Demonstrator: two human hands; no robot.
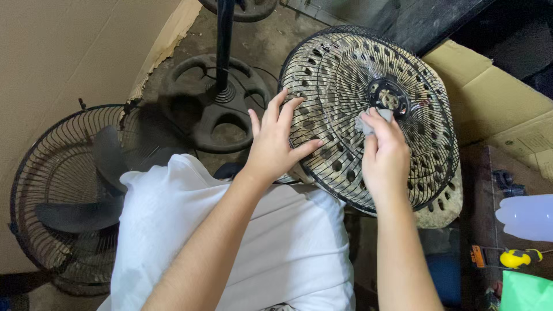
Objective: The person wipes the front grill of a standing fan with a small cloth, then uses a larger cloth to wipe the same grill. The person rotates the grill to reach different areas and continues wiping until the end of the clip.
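A round, dusty fan guard (345, 69) of black wire leans on my lap, its black hub ring (388, 95) near the middle. My left hand (275, 141) rests flat on the guard's left edge, fingers spread, steadying it. My right hand (383, 158) presses a small grey-white cloth (366, 122) against the wires just below the hub ring.
A black pedestal fan base (216, 103) with its pole stands behind the guard. At left is a fan head (63, 196) with dark blades inside its cage. Cardboard (495, 98) lies at right, with a yellow tool (515, 258) and a white plastic bottle (527, 216).
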